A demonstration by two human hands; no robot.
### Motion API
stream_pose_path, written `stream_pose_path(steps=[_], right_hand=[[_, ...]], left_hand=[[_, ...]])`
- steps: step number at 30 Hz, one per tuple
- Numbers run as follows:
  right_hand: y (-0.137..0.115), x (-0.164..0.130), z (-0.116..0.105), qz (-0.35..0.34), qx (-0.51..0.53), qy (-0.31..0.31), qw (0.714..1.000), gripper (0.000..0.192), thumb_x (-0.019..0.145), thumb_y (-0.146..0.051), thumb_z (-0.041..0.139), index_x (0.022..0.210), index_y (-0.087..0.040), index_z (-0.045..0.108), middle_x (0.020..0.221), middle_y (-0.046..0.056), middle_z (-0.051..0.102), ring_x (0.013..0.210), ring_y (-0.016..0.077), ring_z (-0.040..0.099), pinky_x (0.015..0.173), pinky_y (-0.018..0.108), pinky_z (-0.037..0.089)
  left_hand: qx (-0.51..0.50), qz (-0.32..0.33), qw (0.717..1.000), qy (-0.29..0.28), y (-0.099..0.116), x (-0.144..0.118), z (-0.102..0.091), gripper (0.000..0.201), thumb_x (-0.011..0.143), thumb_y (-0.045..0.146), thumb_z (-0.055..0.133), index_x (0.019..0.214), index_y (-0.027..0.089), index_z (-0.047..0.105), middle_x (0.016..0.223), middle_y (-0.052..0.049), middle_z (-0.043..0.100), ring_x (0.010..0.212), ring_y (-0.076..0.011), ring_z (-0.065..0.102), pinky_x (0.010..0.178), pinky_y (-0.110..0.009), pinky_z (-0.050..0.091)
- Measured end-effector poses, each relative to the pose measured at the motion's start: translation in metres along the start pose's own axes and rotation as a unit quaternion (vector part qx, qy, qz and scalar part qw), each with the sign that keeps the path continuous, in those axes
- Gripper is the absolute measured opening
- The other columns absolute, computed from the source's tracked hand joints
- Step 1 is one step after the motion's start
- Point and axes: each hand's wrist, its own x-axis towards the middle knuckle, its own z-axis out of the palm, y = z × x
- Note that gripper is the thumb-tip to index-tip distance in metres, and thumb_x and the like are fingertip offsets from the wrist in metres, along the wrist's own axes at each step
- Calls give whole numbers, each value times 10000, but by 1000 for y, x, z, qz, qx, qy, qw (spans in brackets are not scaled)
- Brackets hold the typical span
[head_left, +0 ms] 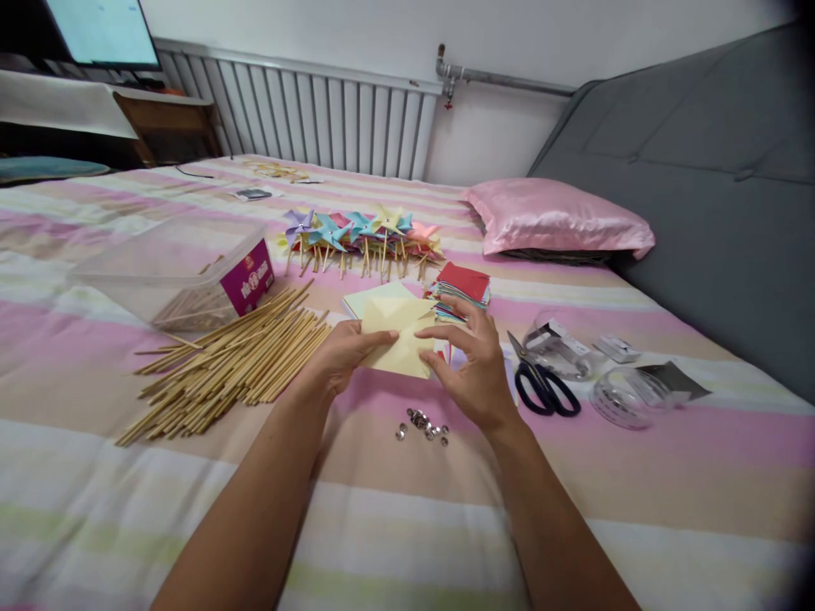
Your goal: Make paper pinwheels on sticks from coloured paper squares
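while pinching a yellow paper sheet (404,318) between thumb and fingers of the left hand (344,352) at the frame's centre, curves the right hand (474,369) over its right side, thumb and forefinger apart, contact impossible to tell; has metal pieces (418,419) just below, scissors (530,363) right of centre, wooden sticks (238,365) left of centre, pinwheels (331,231) above, pink pillow (560,221) upper right

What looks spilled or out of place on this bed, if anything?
Wooden sticks lie in an uneven heap beside the clear tub, and small metal pieces are scattered loose on the striped bedding. It looks slightly spilled, though both may be laid out deliberately. I see no obvious damage.
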Motion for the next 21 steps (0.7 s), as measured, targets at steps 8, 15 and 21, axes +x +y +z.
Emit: stream_pose_path(steps=[8,15,21], right_hand=[[-1,-2,3,-28,-2,-58,998,234,747,-135,639,921,-286,681,1132,24,602,1085,234,509,926,423,356],[-1,-1,1,-48,14,-70,996,161,778,-161,633,836,-293,706,725,-25,647,778,170,569,805,352,339],[1,-4,0,45,91,-122,987,123,780,-214,638,866,-257,714,641,-37,685,522,113,547,670,298,380]], left_hand=[[-36,-6,999,-30,0,2,-9,264,559,179,778,789,74,703,723,-100,714,623,-185,650,576,-250,492],[-27,-1,999,-34,-2,3,-7,264,551,209,793,766,81,709,719,-101,712,612,-185,650,594,-262,492],[-29,5,999,-44,-5,3,-4,318,547,237,801,818,91,725,793,-106,726,650,-180,652,624,-254,484]])
